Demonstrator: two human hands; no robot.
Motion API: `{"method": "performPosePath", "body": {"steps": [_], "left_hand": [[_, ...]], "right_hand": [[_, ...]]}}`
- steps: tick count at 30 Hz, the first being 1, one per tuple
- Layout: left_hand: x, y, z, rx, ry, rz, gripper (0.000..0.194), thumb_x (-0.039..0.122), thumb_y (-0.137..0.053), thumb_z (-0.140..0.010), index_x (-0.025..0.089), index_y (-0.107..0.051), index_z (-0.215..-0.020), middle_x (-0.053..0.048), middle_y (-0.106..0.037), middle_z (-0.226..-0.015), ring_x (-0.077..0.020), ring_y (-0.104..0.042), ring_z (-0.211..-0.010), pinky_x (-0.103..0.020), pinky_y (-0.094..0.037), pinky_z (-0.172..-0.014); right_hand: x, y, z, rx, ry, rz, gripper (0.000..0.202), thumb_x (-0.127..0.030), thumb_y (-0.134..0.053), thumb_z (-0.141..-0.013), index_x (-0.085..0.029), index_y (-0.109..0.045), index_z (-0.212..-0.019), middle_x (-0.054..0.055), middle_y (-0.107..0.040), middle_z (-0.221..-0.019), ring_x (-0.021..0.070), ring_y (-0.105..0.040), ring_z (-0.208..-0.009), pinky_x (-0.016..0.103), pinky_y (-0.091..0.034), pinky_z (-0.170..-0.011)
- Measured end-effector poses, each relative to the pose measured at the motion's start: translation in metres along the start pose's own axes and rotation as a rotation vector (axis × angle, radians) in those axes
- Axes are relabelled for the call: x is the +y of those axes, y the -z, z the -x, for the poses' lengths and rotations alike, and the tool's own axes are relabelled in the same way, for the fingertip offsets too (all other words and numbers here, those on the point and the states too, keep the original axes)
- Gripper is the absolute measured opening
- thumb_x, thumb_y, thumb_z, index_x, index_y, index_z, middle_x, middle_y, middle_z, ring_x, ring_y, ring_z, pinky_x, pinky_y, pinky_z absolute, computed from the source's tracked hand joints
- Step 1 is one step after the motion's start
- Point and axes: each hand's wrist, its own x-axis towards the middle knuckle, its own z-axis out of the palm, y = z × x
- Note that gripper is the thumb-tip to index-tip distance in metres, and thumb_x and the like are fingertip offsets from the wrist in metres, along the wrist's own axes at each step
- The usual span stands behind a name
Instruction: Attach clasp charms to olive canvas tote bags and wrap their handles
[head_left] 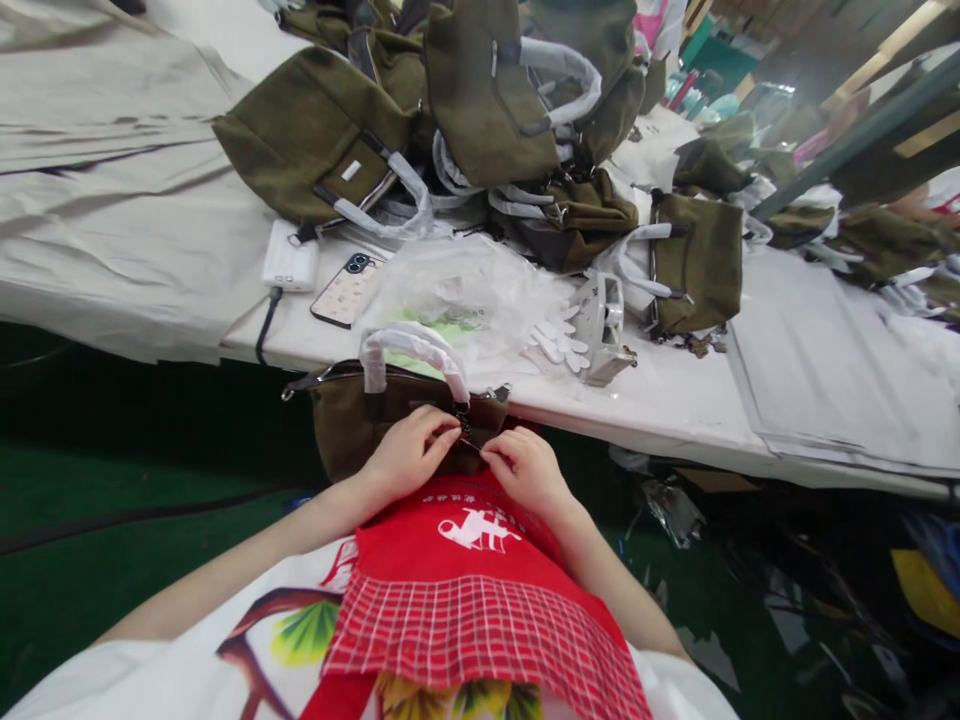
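Observation:
An olive-brown handbag (345,425) rests upright against the table's front edge, close to my body. Its handle (416,345) is wrapped in white film, and a dark chain (463,418) hangs at the handle's right base. My left hand (416,450) is closed, thumb and forefinger pinching at the chain. Just to the right, my right hand (529,468) pinches the end of a thin strand (471,444) that runs toward the chain. What exactly lies between the fingertips is small and partly hidden.
Several olive bags (480,100) are heaped at the back of the white table (675,410). Nearer lie a phone (349,290), a white power bank (291,258) with a cable, clear plastic bags (465,290), white tags (559,338) and a grey tape dispenser (602,330).

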Motion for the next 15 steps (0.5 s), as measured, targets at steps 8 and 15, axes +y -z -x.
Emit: {"method": "performPosePath", "body": {"steps": [8,15], "left_hand": [[-0.019,-0.014,-0.023,-0.023,0.343,0.568,0.038,0.041,-0.062,-0.078,0.013,-0.066,-0.103,-0.012,-0.072,-0.102,-0.0254,-0.067,-0.088,-0.039,-0.055,-0.074],[-0.009,-0.009,-0.017,-0.152,0.407,0.765,0.044,0.031,-0.072,-0.065,0.014,-0.068,-0.105,-0.006,-0.073,-0.093,-0.0173,-0.064,-0.072,-0.030,-0.047,-0.063]], "right_hand": [[0.009,-0.031,-0.024,0.076,-0.197,-0.384,0.012,-0.018,-0.059,-0.086,-0.020,-0.067,-0.077,0.007,-0.071,-0.105,0.0192,-0.065,-0.098,0.035,-0.050,-0.092],[0.008,-0.035,-0.027,0.035,-0.257,-0.600,0.011,-0.028,-0.065,-0.082,-0.019,-0.069,-0.077,0.003,-0.071,-0.082,0.0171,-0.066,-0.077,0.030,-0.054,-0.077]]}}
